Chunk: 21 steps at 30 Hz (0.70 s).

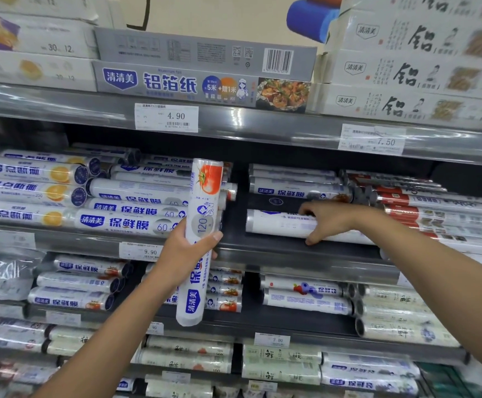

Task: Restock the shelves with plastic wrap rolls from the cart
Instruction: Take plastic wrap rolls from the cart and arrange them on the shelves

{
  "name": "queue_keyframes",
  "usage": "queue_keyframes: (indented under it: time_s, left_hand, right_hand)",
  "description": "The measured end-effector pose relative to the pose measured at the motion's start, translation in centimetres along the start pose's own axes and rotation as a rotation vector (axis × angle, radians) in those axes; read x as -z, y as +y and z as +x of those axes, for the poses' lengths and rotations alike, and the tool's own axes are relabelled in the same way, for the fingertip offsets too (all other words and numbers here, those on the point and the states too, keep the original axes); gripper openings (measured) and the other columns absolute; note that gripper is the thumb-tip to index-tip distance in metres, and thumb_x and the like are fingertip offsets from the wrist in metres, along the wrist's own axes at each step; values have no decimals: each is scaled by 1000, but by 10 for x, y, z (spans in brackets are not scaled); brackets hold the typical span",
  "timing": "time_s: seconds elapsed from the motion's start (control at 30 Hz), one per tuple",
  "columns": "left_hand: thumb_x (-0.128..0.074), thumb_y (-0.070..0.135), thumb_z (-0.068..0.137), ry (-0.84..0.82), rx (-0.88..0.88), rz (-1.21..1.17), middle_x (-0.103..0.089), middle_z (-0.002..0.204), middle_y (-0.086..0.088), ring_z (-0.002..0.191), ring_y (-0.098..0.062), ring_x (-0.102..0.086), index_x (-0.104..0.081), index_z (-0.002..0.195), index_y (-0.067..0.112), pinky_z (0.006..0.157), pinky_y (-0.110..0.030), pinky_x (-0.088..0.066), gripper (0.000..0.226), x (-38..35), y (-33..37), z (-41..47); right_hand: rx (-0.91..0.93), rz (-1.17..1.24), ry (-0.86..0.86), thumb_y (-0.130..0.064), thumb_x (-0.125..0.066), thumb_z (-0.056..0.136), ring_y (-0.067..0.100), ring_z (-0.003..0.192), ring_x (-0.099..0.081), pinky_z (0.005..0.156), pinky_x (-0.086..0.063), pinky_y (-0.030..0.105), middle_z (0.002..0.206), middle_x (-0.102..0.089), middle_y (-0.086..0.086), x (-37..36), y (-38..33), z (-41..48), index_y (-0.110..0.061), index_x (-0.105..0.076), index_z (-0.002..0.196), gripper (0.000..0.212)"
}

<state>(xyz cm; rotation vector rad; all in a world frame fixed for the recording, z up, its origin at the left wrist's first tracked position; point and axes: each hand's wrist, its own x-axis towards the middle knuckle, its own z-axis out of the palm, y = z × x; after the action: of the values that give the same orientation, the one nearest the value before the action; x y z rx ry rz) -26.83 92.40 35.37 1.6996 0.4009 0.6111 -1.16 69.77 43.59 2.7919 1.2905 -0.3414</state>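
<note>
My left hand [188,248] grips a white plastic wrap roll [202,202] with a tomato picture and blue lettering, held upright in front of the middle shelf [262,254]. My right hand [324,222] reaches into the gap on that shelf, its fingers curled over a white roll [274,224] that lies flat on the shelf board. Behind it, a further roll [297,189] rests at the back of the gap. The cart is out of view.
Stacks of plastic wrap rolls [119,208] fill the shelf to the left, and red-labelled rolls [435,202] lie to the right. Foil boxes [205,87] sit on the shelf above. Lower shelves [291,320] hold more rolls, with dark gaps between stacks.
</note>
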Motion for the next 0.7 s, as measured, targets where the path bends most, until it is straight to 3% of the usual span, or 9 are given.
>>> queue_keyframes:
  time_s: [0.07,0.1,0.23,0.4,0.57,0.7]
  left_hand:
    - [-77,34,91,0,0,0,-77,98,0,82,-22,-76,-65,114,25,80,-41,-61,27,1,-1,0]
    - [-77,34,92,-1,-2,-2,-77,98,1,82,-23,-76,-65,113,24,80,-42,-61,26,1,-1,1]
    - [-77,33,92,-3,-4,1,-77,98,1,83,-23,-76,-66,113,24,80,-41,-60,26,1,-1,1]
    - [-77,34,92,-2,2,1,-77,99,2,83,-23,-76,-66,114,25,80,-41,-60,26,0,0,1]
    - [-75,33,93,8,5,-1,-77,96,0,81,-21,-76,-65,111,24,76,-37,-59,23,-2,3,-2]
    - [-74,33,93,12,17,-10,-77,94,-1,80,-20,-76,-64,112,24,71,-33,-58,23,-7,6,-4]
  right_hand:
    - [22,-15,70,-40,-83,72,12,86,-56,69,-45,30,111,-59,-4,-4,-3,1,-24,-43,128,71]
    - [31,-14,108,-39,-82,71,12,83,-56,67,-46,31,108,-59,-2,-5,-4,1,-24,-42,127,70]
    - [44,-45,151,-53,-75,75,17,96,-59,83,-53,38,118,-56,-5,-5,-8,1,-31,-35,138,78]
    - [80,-122,84,-61,-52,84,16,89,-58,82,-53,39,109,-61,-6,-5,-13,2,-35,-42,117,43]
    - [136,-174,136,-53,-54,88,22,115,-53,89,-48,38,135,-50,-3,-8,-7,12,-35,-37,142,60]
    - [123,-203,191,-41,-58,95,25,128,-50,97,-44,40,145,-47,-1,-2,4,27,-35,-34,151,62]
